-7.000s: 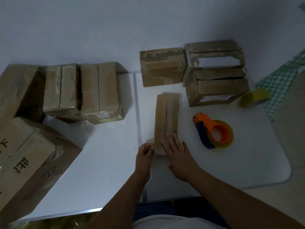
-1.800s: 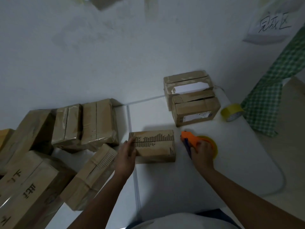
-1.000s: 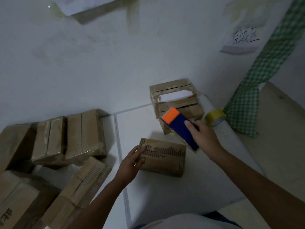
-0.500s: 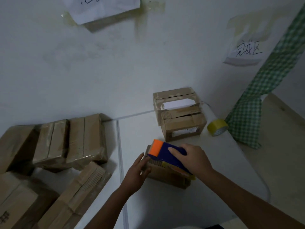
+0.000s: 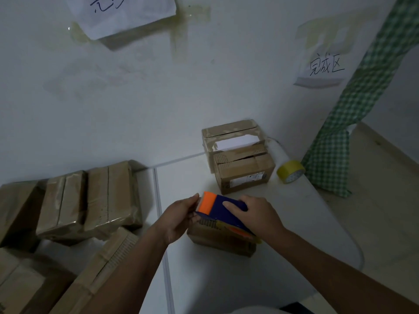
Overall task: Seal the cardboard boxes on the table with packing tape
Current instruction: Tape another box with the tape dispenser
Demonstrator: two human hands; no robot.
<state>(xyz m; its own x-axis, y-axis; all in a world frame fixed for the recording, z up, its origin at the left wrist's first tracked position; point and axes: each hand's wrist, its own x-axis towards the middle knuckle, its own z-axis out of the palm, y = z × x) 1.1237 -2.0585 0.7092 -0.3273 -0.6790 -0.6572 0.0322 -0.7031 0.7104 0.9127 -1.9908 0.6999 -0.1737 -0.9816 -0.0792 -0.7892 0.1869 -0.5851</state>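
Lowered since a second ago, the tape dispenser (image 5: pixel 221 210) now sits on the cardboard box (image 5: pixel 221 241) at lower centre of the frame on the white bench (image 5: pixel 294 223). Right hand (image 5: pixel 256 217) grips the dispenser; left hand (image 5: pixel 181 217) pinches at its orange end. A yellow tape roll (image 5: pixel 291 171) lies at right.
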